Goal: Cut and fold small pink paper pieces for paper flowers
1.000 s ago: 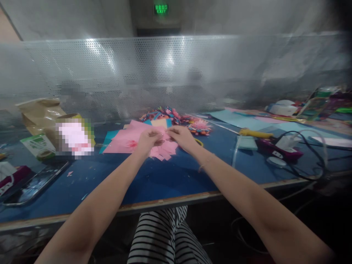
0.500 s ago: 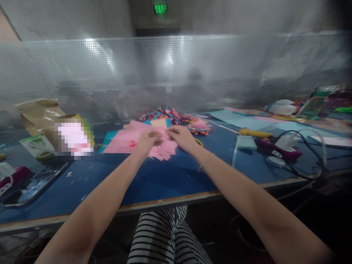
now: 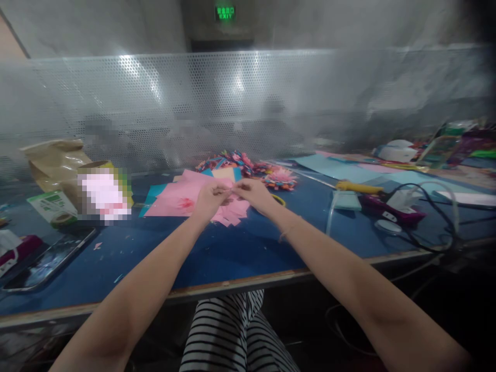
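Note:
Above a pile of pink paper, my left hand (image 3: 212, 197) and my right hand (image 3: 251, 192) meet at the fingertips. Both are closed in a pinch on a small piece of pink paper (image 3: 231, 189), mostly covered by the fingers. Below them lie loose cut pink paper strips (image 3: 232, 214). Under and left of my left hand spread pink paper sheets (image 3: 170, 199), one with a red mark, over blue sheets (image 3: 152, 196). Just behind the hands sits a heap of multicoloured paper pieces (image 3: 232, 159), with a pink fringed paper flower (image 3: 281, 177) at its right.
To the left stand a brown paper bag (image 3: 58, 160), a green-and-white box (image 3: 52, 207) and a phone (image 3: 50, 261). At right lie a yellow-handled tool (image 3: 356, 187), a purple power strip (image 3: 399, 212) with cables, and light blue sheets (image 3: 333, 168). A perforated metal screen (image 3: 217, 93) rises behind.
My fingertips have drawn closer together, the left hand shifting slightly right, and less of the small pink piece shows between them. The things on the table stay put.

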`<state>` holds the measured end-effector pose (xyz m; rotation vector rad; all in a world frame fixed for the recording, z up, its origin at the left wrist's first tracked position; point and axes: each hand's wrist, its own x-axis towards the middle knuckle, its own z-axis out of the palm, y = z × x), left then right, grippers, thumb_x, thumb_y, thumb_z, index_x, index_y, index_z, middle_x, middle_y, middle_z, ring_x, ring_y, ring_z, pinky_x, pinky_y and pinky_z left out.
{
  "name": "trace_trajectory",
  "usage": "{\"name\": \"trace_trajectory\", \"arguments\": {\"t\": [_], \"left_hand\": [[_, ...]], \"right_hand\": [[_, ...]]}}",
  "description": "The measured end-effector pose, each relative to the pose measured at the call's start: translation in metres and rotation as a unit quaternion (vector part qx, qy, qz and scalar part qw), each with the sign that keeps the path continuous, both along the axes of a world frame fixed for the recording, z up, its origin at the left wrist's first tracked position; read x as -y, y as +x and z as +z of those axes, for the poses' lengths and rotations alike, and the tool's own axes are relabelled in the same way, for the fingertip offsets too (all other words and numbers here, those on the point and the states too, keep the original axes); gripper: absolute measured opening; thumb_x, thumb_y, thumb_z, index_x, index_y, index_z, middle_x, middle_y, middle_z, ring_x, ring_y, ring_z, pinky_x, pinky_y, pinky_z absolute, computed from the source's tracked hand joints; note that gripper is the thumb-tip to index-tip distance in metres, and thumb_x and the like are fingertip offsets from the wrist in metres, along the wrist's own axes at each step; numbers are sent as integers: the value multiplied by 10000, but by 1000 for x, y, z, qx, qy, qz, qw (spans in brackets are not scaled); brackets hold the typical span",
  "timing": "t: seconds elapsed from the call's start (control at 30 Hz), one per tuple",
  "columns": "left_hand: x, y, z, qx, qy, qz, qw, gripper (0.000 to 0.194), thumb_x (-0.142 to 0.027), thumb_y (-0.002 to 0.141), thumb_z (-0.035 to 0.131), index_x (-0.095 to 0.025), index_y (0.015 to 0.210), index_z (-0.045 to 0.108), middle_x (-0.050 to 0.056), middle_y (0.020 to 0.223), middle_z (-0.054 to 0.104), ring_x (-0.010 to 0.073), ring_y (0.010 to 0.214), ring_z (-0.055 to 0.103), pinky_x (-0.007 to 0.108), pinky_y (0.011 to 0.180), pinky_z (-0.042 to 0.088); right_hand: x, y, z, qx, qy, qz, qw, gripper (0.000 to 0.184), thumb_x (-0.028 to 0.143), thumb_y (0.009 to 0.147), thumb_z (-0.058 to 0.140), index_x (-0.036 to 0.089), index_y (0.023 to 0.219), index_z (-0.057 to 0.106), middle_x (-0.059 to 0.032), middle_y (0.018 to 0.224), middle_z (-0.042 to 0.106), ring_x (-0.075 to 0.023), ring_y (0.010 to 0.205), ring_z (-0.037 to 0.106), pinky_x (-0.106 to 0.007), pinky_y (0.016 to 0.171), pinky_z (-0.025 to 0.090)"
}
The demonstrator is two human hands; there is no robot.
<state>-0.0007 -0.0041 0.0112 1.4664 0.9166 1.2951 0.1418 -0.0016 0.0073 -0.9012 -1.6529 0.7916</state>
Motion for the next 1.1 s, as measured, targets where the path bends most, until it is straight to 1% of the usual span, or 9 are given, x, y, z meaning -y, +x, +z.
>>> {"name": "trace_trajectory", "arguments": {"t": [0.13,0.3,0.47,0.6,0.8,0.9,1.0,1.07,1.1], "left_hand": [[2,1,2,-9,-3,1,1000,213,-247,539,667,-114,657,549,22,552,590,131,513,588,238,506,466],[-1,-1,0,-37,26,21,999,172,-261,535,658,-128,606,576,9,562,580,99,524,545,227,517,451],[-9,-7,-5,-49,66,66,994,178,-286,515,669,-141,615,640,16,592,598,88,550,511,212,539,422],[-11,-8,-4,-55,95,94,989,200,-300,503,677,-147,630,661,31,606,617,91,536,496,216,522,397],[-14,-9,-5,-50,77,101,991,226,-312,503,679,-151,660,667,32,639,629,94,543,493,221,521,384],[-17,-11,-6,-54,68,90,992,248,-331,547,647,-153,718,664,22,637,617,82,528,476,206,487,366],[-18,-13,-5,-48,78,110,990,226,-334,592,605,-149,719,638,8,616,588,66,497,461,191,463,367],[-17,-13,-4,-28,73,121,989,209,-334,611,585,-138,679,604,7,598,571,61,470,460,197,462,388],[-16,-12,-3,-15,58,117,991,215,-342,618,576,-132,666,585,13,597,571,65,463,468,207,464,401]], "right_hand": [[2,0,1,23,10,-16,1000,173,305,658,554,137,673,595,-12,613,581,-96,561,537,-231,550,463],[0,1,2,34,16,-23,999,168,301,652,559,138,661,602,-16,606,593,-104,564,537,-222,530,449],[1,2,6,50,21,-35,998,161,290,640,579,145,684,635,-23,618,607,-99,538,523,-223,510,440],[1,4,8,28,5,-35,999,162,285,633,589,156,714,645,-27,643,621,-103,554,534,-228,515,440],[-6,8,5,20,27,-64,997,139,254,579,636,147,667,630,-16,620,616,-96,552,531,-227,546,426],[-7,8,4,8,16,-69,997,138,260,577,633,135,630,613,-7,543,587,-89,476,519,-217,476,410],[-5,7,3,-14,1,-69,998,166,285,601,615,126,647,609,-7,510,578,-95,433,529,-212,431,408],[-4,7,3,-28,11,-77,997,173,293,613,608,126,659,613,-20,547,600,-107,472,559,-224,464,439],[-4,7,3,-29,27,-85,996,164,286,613,611,127,657,617,-29,583,615,-115,515,576,-234,504,458]]}}
